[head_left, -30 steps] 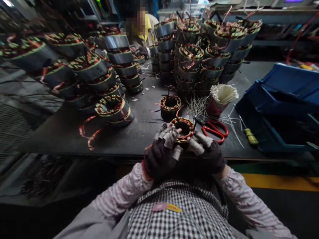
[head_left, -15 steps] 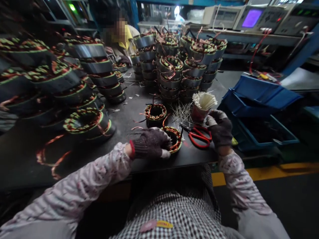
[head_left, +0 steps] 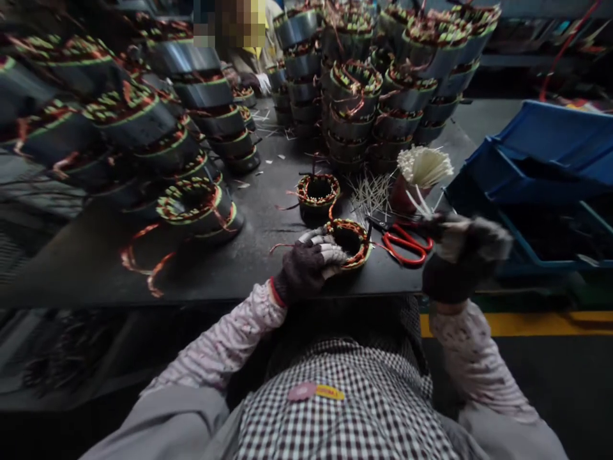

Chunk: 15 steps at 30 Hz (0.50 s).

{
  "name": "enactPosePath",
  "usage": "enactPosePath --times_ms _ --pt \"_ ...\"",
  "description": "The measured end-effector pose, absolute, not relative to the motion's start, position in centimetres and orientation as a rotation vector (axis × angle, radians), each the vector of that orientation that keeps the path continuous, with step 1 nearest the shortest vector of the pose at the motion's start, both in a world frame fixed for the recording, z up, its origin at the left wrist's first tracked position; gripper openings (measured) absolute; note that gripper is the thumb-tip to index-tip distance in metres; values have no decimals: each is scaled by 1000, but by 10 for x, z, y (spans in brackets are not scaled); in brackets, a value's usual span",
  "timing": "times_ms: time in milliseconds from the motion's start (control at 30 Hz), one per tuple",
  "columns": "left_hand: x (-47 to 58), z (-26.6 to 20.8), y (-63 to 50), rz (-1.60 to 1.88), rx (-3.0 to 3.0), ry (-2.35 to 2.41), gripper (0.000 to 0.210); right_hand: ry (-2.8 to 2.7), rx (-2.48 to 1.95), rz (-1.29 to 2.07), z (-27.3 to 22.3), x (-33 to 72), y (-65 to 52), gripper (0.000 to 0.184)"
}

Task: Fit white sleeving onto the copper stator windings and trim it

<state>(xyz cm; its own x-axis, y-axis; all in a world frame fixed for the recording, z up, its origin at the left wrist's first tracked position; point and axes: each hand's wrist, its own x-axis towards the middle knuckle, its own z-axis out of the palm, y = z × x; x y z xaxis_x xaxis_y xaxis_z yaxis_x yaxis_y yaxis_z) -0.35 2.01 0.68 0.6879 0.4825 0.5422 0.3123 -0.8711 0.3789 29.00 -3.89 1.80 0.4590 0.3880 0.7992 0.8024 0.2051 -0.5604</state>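
My left hand [head_left: 309, 262], in a dark knit glove with pale fingertips, grips the left rim of a small wound stator [head_left: 355, 259] with orange-red windings. The stator rests on the bench near its front edge. My right hand [head_left: 464, 252], gloved too and smeared by motion, is raised over the bench's right end. White strips [head_left: 424, 203] stick out at its fingertips; its closed fingers seem to hold them. Just behind stands a red cup [head_left: 402, 197] packed with thin white sticks [head_left: 424, 166]. Red-handled scissors [head_left: 408, 246] lie between my hands.
A second small stator [head_left: 318, 195] stands behind the first. Loose white strips [head_left: 371, 191] are scattered beside it. Tall stacks of larger stators [head_left: 357, 118] rise at the back and left. Blue bins [head_left: 541, 166] sit at the right. Across the bench is a person [head_left: 249, 61].
My right hand has moved away from the cup, toward me and to the right, with white strips now at its fingers. My left hand stays on the stator. The view has tilted down.
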Motion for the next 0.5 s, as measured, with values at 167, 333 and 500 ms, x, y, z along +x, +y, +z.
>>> enactPosePath --times_ms 167,333,500 --pt "17 0 -7 1097 2573 992 12 -1341 -1558 -138 -8 273 -43 24" --pt "14 7 -14 986 2565 1106 11 -1640 -1535 237 -10 289 -32 28" --pt "6 11 -14 962 2503 1139 9 -1217 -1496 29 17 305 -73 27"
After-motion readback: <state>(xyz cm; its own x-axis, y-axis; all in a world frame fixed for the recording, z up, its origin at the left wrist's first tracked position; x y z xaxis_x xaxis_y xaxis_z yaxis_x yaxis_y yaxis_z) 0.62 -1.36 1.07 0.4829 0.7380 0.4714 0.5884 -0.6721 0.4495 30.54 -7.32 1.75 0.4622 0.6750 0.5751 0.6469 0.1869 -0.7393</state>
